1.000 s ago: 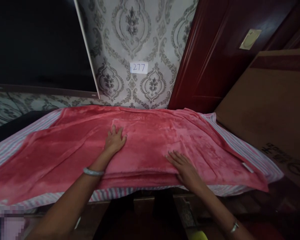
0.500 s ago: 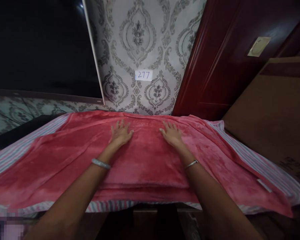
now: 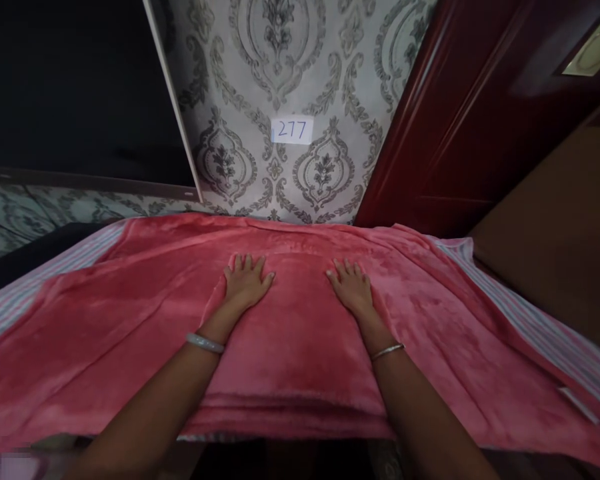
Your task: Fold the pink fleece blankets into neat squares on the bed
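A red-pink plush blanket (image 3: pixel 300 333) is spread across a surface, with a folded, layered section in the middle whose stacked edges show at the front. My left hand (image 3: pixel 247 283) lies palm down on the left side of that section, fingers spread. Palm down on its right side is my right hand (image 3: pixel 351 287), fingers also apart. Both hands point away from me and grip nothing. Beneath the blanket, a striped cloth (image 3: pixel 535 320) in pink, white and grey-blue shows along the left and right sides.
A large dark screen (image 3: pixel 80 100) stands at the back left. Patterned wallpaper with a paper label (image 3: pixel 292 130) reading 277 is behind the blanket. A dark red door (image 3: pixel 430 133) and a brown cardboard box (image 3: pixel 555 220) are on the right.
Both hands have slid a little towards me over the blanket and stay flat. The view has come slightly closer, and the far edge of the folded section shows more plainly.
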A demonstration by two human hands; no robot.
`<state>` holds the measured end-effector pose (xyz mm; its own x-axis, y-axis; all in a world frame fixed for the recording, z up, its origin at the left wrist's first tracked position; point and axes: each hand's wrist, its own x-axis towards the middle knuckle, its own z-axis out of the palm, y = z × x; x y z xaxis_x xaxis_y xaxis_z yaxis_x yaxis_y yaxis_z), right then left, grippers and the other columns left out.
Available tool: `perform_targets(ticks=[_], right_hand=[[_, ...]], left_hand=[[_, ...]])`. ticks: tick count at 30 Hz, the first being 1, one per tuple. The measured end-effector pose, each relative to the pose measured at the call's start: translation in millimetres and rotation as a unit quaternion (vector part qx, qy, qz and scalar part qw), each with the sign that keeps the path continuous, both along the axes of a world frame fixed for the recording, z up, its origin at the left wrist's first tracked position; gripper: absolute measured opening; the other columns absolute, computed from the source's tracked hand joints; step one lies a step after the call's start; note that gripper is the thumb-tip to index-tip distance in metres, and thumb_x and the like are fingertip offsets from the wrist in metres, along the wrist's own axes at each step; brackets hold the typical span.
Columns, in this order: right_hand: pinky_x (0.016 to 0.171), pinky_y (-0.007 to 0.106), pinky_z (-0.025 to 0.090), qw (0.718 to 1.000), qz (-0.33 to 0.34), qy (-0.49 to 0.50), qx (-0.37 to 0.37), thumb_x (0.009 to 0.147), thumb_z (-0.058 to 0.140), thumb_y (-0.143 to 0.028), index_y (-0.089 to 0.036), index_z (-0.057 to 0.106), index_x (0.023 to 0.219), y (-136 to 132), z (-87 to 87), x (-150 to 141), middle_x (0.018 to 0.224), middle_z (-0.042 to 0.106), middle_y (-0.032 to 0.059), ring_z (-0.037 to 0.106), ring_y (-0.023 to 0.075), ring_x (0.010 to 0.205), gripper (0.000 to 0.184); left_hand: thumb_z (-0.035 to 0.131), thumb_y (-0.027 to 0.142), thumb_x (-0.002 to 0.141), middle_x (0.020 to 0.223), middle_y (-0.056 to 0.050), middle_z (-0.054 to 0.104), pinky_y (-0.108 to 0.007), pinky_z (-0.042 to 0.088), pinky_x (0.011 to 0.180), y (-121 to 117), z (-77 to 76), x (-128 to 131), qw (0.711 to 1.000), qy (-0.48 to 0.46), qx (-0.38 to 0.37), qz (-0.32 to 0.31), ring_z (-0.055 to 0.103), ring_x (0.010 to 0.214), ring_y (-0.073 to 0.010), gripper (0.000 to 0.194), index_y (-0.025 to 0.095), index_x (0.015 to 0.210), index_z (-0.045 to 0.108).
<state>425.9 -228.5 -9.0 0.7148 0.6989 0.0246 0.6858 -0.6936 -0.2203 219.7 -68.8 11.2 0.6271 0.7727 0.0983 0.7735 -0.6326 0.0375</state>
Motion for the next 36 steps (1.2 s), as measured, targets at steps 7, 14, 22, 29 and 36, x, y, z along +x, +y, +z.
perform_targets(ticks=[7,14,22,29,36], right_hand=[[0.121,0.053,0.019,1.0,0.002,-0.011,0.016,0.104,0.025,-0.056,-0.027,0.034,0.16,-2.6,-2.7,-0.4,0.166,0.029,0.0071,0.019,0.0311,0.154,0.063],[0.12,0.054,0.023,0.999,0.01,-0.031,0.041,0.105,0.028,-0.049,-0.025,0.04,0.157,-6.2,1.4,-4.8,0.164,0.034,0.0087,0.024,0.0313,0.152,0.058],[0.12,0.059,0.019,0.994,0.092,-0.048,0.015,0.106,0.028,-0.046,-0.029,0.039,0.157,-13.2,27.3,-30.0,0.165,0.032,0.0075,0.022,0.0317,0.153,0.054],[0.118,0.06,0.026,0.989,0.136,-0.055,0.0,0.107,0.029,-0.043,-0.033,0.033,0.159,-19.8,5.6,-44.4,0.167,0.028,0.0037,0.023,0.0292,0.153,0.054],[0.119,0.06,0.025,0.989,0.129,-0.068,-0.006,0.106,0.031,-0.042,-0.031,0.042,0.156,-16.1,1.8,-44.7,0.165,0.032,0.0042,0.025,0.0315,0.152,0.052]], left_hand=[[0.029,0.058,0.099,0.162,-0.016,0.037,-0.064,0.029,0.114,-2.9,-3.5,-0.1,1.0,-0.011,0.018,-0.005,0.025,0.152,-0.0406,0.066,0.026,0.155,0.041],[0.032,0.055,0.098,0.159,-0.017,0.042,-0.063,0.03,0.114,-7.4,1.8,-4.1,0.999,-0.04,0.021,-0.016,0.028,0.15,-0.0408,0.064,0.022,0.152,0.045],[0.036,0.057,0.099,0.163,-0.013,0.036,-0.064,0.009,0.123,-28.8,17.8,-2.9,0.991,-0.04,0.01,-0.125,0.024,0.153,-0.0377,0.064,0.024,0.154,0.044],[0.04,0.058,0.099,0.167,-0.009,0.029,-0.069,0.011,0.121,-55.0,-5.1,2.9,0.973,-0.005,-0.033,-0.227,0.015,0.155,-0.0402,0.066,0.03,0.159,0.033],[0.039,0.057,0.099,0.168,-0.008,0.026,-0.07,0.008,0.121,-54.5,-12.4,6.2,0.975,-0.007,-0.014,-0.22,0.014,0.155,-0.0404,0.066,0.032,0.159,0.032]])
